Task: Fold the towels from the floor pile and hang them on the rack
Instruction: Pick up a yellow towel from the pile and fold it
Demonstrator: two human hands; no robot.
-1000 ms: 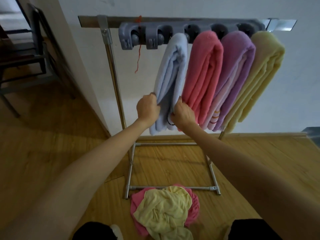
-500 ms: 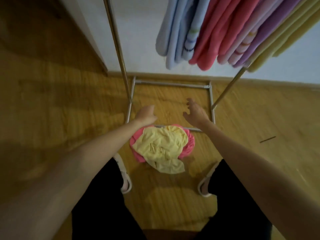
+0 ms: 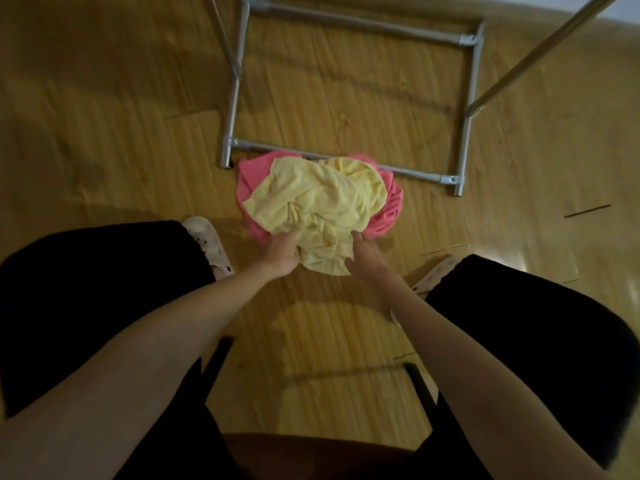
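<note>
The yellow towel lies crumpled on top of a pink towel in a small pile on the wooden floor, just on the near side of the near bar of the rack base; the pink cloth's far edge touches or tucks under that bar. Both hands are down at the pile's near edge and a little apart from each other. The left hand has its fingers sunk into the yellow folds, apparently gripping a bunch of them, while the right hand rests on the cloth with fingers spread and nothing clamped yet. The towel looks light, soft and limp, so it should lift easily but will sag and trail; it offers no firm edge where it is bunched. A better hold is probably a hem or two corners, once found, so it opens flat for folding. The likeliest snag is the pink towel clinging underneath and coming up too, or catching on the rack bar. White shoes, one to the left and one to the right, stand close beside the pile and could pin a trailing corner. A thin dark stick lies well away to the right.
</note>
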